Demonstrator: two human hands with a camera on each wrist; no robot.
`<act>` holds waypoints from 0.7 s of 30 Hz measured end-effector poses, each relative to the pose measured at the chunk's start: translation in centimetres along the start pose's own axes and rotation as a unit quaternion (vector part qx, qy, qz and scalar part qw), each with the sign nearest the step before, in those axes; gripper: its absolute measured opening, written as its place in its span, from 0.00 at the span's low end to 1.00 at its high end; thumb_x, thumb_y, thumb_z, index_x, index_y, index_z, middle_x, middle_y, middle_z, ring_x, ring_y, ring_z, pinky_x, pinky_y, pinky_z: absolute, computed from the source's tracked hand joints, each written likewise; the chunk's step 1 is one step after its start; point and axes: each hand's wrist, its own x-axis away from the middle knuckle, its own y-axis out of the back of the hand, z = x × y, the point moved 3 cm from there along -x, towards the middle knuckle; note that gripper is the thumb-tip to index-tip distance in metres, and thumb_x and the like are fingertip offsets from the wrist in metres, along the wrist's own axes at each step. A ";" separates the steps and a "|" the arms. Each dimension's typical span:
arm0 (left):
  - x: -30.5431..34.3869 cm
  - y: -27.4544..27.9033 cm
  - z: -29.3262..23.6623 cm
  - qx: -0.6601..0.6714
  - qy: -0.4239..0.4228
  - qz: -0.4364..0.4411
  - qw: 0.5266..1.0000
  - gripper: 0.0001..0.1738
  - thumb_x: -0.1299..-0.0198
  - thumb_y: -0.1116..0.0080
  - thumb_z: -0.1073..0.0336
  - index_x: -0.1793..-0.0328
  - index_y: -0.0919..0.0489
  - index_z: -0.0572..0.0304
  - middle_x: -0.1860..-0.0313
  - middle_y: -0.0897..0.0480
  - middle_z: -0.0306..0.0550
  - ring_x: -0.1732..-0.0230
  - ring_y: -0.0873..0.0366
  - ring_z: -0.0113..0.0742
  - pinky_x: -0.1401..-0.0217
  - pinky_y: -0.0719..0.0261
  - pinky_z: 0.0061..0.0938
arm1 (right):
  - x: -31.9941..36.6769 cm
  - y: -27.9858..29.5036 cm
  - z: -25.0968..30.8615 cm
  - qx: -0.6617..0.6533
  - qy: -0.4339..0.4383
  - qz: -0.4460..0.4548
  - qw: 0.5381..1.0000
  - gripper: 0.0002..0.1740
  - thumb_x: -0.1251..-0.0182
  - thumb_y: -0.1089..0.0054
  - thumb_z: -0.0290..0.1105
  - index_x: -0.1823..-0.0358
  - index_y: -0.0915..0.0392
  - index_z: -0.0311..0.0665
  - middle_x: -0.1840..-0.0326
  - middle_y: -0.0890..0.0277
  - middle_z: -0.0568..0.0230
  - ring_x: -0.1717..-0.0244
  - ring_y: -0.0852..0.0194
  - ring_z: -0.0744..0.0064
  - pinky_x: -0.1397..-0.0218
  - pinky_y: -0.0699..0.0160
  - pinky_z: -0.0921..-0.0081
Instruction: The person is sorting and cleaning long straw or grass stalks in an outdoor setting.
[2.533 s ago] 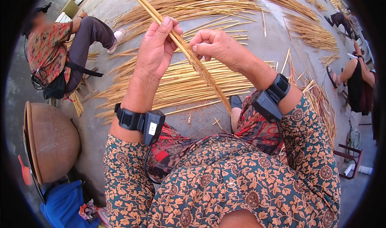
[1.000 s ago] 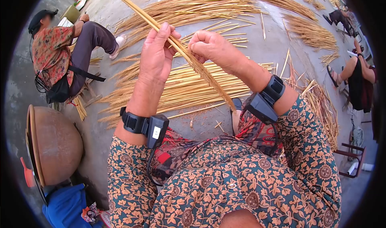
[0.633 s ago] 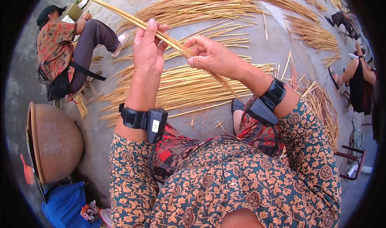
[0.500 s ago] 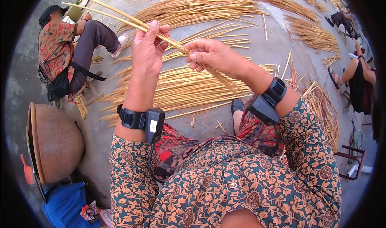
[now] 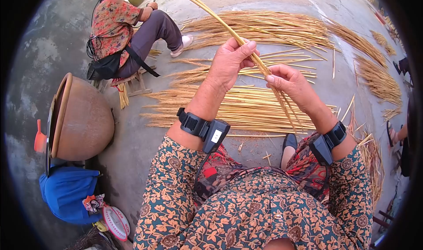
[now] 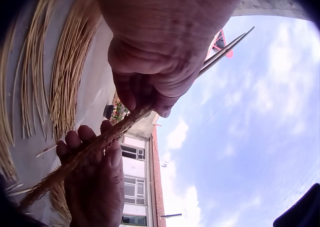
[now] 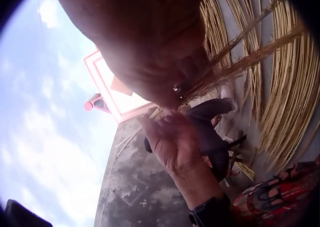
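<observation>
A few long pale stalks (image 5: 211,13) with brushy heads (image 5: 281,96) slant down to the right in the head view. The left hand (image 5: 231,64) pinches them between thumb and fingers near the middle. Just below it, the right hand (image 5: 294,85) has its thumb and curled fingers on the stalks where the brushy part begins. In the left wrist view the brushy part (image 6: 75,162) crosses the right hand's fingers (image 6: 95,172), below the left hand (image 6: 150,61). The right wrist view shows the heads (image 7: 250,56) spreading from the right hand (image 7: 155,61), whose fingertips are dark and partly hidden.
Bundles of stalks (image 5: 246,104) lie in rows on the concrete floor (image 5: 145,155). At the left stand a large clay pot (image 5: 86,120) and a blue cloth (image 5: 68,197). A seated person (image 5: 115,18) is at the upper left, and another person's leg (image 5: 398,134) shows at the right edge.
The head view has swung, so the scene sits further right, with the pot higher. The stalks stand steeper, and both hands still hold them. Their heads now show as separate strands.
</observation>
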 end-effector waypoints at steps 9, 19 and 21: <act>-0.2 -0.3 0.4 -0.022 0.008 0.033 0.999 0.09 0.38 0.41 0.63 0.57 0.24 0.58 0.66 0.18 0.44 0.65 0.20 0.28 0.67 0.20 0.17 | 0.3 1.0 -0.1 0.123 0.014 -0.033 0.992 0.13 0.32 0.45 0.36 0.56 0.21 0.33 0.72 0.25 0.71 0.70 0.30 0.81 0.65 0.29 0.80; -0.4 -0.2 0.4 -0.038 0.004 0.031 0.999 0.09 0.38 0.42 0.61 0.57 0.24 0.58 0.67 0.18 0.43 0.66 0.20 0.27 0.67 0.21 0.17 | 0.6 0.8 1.3 0.373 0.209 -0.072 0.901 0.10 0.33 0.52 0.30 0.59 0.26 0.30 0.69 0.25 0.51 0.66 0.25 0.52 0.61 0.26 0.64; -0.4 -0.4 0.3 -0.044 0.003 0.019 0.999 0.09 0.37 0.42 0.61 0.57 0.24 0.58 0.66 0.18 0.43 0.65 0.20 0.27 0.67 0.21 0.17 | 0.7 0.7 1.2 0.422 0.228 -0.082 0.874 0.10 0.34 0.53 0.30 0.60 0.27 0.30 0.68 0.25 0.48 0.64 0.26 0.47 0.59 0.26 0.60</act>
